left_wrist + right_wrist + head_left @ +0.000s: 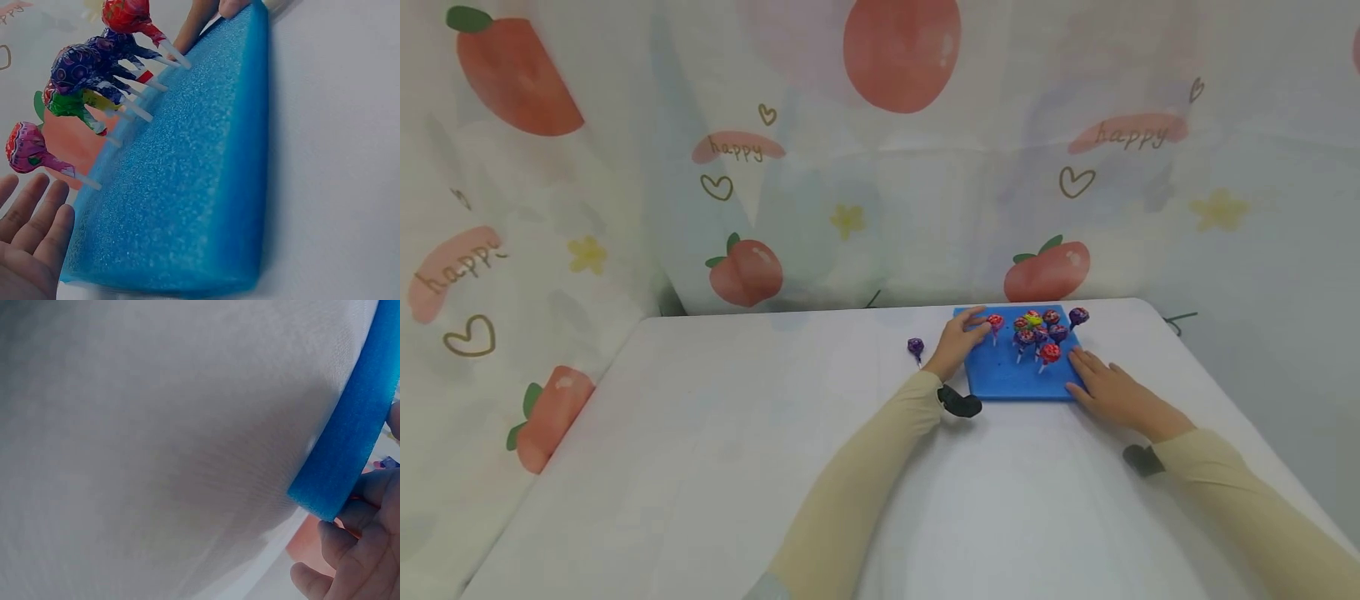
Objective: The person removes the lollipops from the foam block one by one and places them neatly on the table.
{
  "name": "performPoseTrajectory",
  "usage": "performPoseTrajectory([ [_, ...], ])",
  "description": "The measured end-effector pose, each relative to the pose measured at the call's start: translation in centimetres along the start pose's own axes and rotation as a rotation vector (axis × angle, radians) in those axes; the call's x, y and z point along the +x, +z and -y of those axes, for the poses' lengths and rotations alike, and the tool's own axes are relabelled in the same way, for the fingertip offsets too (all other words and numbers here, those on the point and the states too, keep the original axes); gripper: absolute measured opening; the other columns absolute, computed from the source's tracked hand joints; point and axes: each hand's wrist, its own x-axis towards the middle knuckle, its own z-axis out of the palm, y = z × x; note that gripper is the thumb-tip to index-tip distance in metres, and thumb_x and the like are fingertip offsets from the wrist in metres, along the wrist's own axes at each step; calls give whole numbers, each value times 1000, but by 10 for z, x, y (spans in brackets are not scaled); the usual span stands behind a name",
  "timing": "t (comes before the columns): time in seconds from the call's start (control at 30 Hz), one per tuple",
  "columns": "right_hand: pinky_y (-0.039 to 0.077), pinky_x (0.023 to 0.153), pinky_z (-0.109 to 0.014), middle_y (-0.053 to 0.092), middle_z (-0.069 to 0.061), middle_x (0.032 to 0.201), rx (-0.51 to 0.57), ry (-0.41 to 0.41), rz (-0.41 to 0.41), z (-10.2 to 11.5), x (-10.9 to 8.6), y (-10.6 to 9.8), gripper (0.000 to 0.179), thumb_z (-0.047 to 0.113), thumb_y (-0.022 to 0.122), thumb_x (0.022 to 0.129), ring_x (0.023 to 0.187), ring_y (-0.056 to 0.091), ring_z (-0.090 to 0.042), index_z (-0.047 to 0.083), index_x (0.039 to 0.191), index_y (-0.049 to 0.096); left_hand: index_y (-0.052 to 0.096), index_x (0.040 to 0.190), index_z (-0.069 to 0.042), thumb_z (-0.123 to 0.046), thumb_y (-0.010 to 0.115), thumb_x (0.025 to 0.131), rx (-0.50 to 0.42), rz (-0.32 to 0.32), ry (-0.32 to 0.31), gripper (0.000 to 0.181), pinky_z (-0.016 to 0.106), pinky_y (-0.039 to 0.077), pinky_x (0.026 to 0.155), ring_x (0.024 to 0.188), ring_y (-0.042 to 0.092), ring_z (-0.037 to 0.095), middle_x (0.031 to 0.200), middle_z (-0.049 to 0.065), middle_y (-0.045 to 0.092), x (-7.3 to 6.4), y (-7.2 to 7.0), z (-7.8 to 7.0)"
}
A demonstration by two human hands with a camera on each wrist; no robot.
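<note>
A blue foam board (1003, 382) lies on the table with several wrapped lollipops (1026, 337) stuck upright in it by their sticks. My left hand (955, 346) is at the board's left side, beside a pink-red lollipop (996, 322) that stands apart from the cluster. In the left wrist view its fingers (47, 225) are extended just below that lollipop's wrapped head, with nothing in their grasp. My right hand (1116, 396) rests against the board's right edge. From the right wrist, its fingers (340, 544) show at the corner of the foam.
A purple lollipop (915, 347) is left of the board, beyond my left wrist. Another purple one (1078, 317) leans at the board's far right corner. The white table (737, 433) meets a fruit-print curtain (925, 225) at the back.
</note>
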Motion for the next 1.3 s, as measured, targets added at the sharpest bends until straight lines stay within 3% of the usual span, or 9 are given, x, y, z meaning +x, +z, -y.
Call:
performPoseTrajectory([
  [0.23,16,108,-68,20,-36,147,-4,1,3,2,0,-2,73,39,45,96,134,19,-52,-14,141,23,47,138,-9,-15,50,98,-38,31,-56,41,36,43,105,126,51,24,136,14,53,7,1,-1],
  [0.47,17,107,-68,20,-35,147,-1,-9,1,2,0,-2,73,40,45,96,134,20,-52,-14,141,24,50,136,-15,-16,47,99,27,71,-67,37,37,39,109,127,50,22,134,10,55,11,3,3],
  [0.83,17,107,-68,20,-36,147,13,-11,-1,1,-1,-1,73,40,44,97,134,19,-53,-14,141,23,55,130,-8,-15,48,99,49,42,-39,34,36,44,104,118,57,20,125,11,62,11,8,5],
  [1.3,18,107,-68,21,-36,146,0,-9,-6,1,-1,-2,72,39,45,96,134,20,-53,-14,141,24,54,129,-4,-16,47,99,-35,33,-11,34,33,47,102,118,58,21,124,13,63,10,7,0],
])
